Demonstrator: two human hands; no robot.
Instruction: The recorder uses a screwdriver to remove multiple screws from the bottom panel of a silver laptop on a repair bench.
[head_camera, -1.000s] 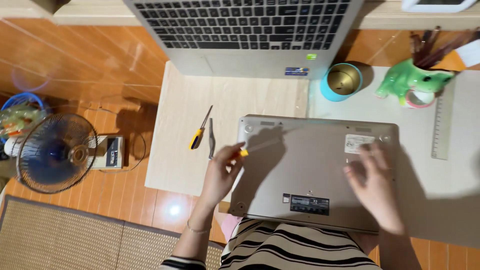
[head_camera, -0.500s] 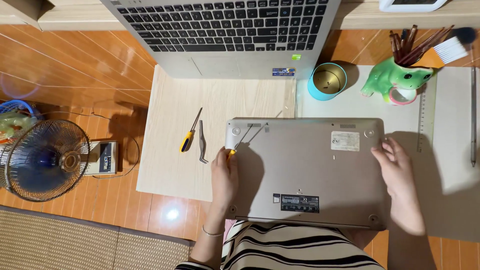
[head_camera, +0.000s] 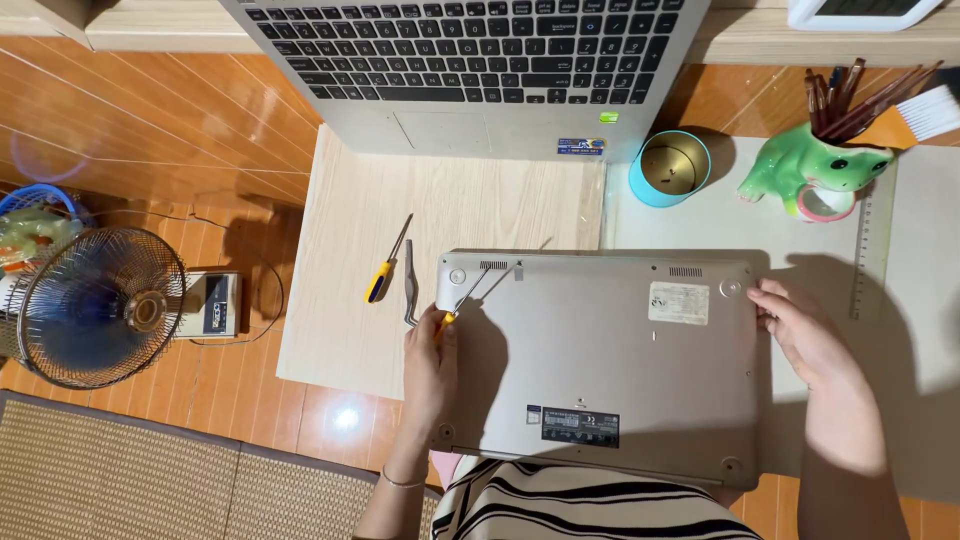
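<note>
My left hand (head_camera: 432, 360) grips a yellow-handled screwdriver (head_camera: 478, 290) on the upturned laptop (head_camera: 600, 370); right hand (head_camera: 800, 335), fingers loose, braces its edge. I'd keep the tip square.

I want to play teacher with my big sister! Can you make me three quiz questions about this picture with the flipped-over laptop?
1. True or false: the left hand holds a screwdriver over the upturned laptop.
2. Where is the right hand? A) on the fan B) at the laptop's right edge C) in the blue cup
3. Fill in: the brushes stand in a green ____-shaped holder.

Key: 1 true. 2 B. 3 frog.
</note>
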